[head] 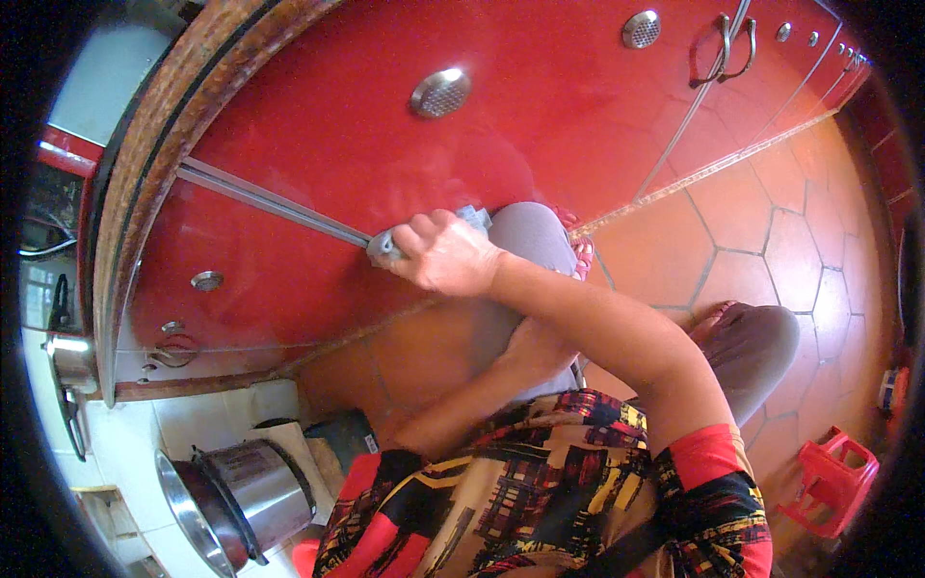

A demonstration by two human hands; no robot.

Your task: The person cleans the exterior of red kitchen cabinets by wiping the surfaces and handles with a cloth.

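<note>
My right hand [457, 256] grips a folded grey-blue cloth [472, 217] and presses it against a glossy red cabinet door [347, 137]. The cloth sits at the lower end of a metal edge strip [274, 205] that runs between two red panels. Below my right forearm, my left hand [543, 342] lies by my bent leg; the forearm covers part of it, so its fingers cannot be made out. Round perforated metal vents [441, 92] are set into the doors.
A brown countertop edge [155, 137] curves along the left. Stacked metal pots [264, 484] stand at lower left. Hexagonal orange tiles [650, 253] cover the floor, with a red plastic stool [838, 480] at right. Metal door handles [725, 54] stick out at upper right.
</note>
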